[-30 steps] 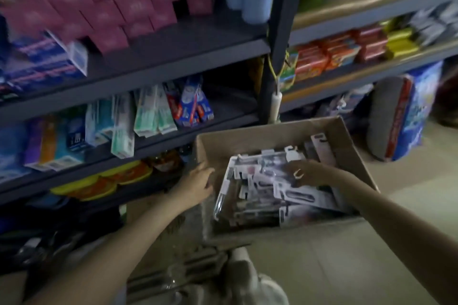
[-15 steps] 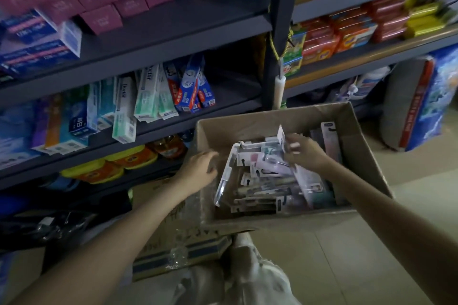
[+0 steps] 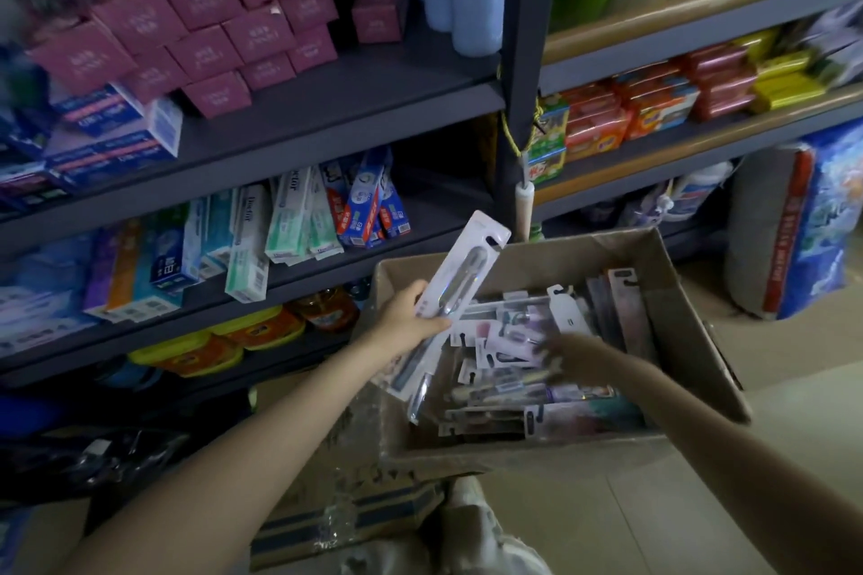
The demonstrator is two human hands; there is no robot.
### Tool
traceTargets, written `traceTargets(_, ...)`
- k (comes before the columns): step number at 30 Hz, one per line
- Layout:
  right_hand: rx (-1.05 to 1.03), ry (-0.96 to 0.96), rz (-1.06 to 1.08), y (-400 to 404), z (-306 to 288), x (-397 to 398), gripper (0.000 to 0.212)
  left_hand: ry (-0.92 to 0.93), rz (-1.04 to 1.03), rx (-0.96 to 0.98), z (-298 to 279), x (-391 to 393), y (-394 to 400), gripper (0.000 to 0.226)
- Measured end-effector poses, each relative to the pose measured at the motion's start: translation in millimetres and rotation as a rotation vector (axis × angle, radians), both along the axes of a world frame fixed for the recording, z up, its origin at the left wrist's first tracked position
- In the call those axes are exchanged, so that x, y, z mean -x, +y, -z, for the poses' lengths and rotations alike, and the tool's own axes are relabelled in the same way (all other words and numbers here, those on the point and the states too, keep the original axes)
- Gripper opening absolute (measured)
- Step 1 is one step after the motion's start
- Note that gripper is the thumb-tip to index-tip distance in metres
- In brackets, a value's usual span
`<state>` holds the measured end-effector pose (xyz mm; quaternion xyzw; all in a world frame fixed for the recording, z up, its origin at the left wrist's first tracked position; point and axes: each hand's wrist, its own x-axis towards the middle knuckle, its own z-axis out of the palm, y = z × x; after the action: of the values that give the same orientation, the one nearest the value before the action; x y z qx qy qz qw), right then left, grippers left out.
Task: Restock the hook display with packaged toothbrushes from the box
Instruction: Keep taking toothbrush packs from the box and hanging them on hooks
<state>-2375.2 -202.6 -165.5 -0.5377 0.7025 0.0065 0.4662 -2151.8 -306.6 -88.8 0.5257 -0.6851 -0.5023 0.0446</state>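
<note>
One packaged toothbrush lifted, gripped by left hand; right hand blurred over cardboard box, grip indeterminate; many packs left, none hung.

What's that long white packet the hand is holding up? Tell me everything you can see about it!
The packaged toothbrush is a long, narrow white card with a clear plastic front, and a toothbrush shows dimly inside. Near its top corner is a dark cut-out hole for hanging on a hook. It tilts up and to the right, its top end above the far rim of the cardboard box. The left hand grips its lower part, thumb over the front. Below the hand it appears to carry on down, overlapping other packs, though that part is blurry.
</note>
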Motion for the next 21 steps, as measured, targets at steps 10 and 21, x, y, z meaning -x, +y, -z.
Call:
traceTargets(10, 0.125, 0.122, -0.056, 4.2, 8.4, -12.8, 0.024, -0.034, 0.058, 0.079, -3.5, -14.5, 3.4, 0.019)
traceTargets(21, 0.571, -0.868, 0.713, -59.2, -144.6, -31.1, 0.005, 0.295, -0.122, -0.011, -60.4, -33.5, -10.3, 0.009)
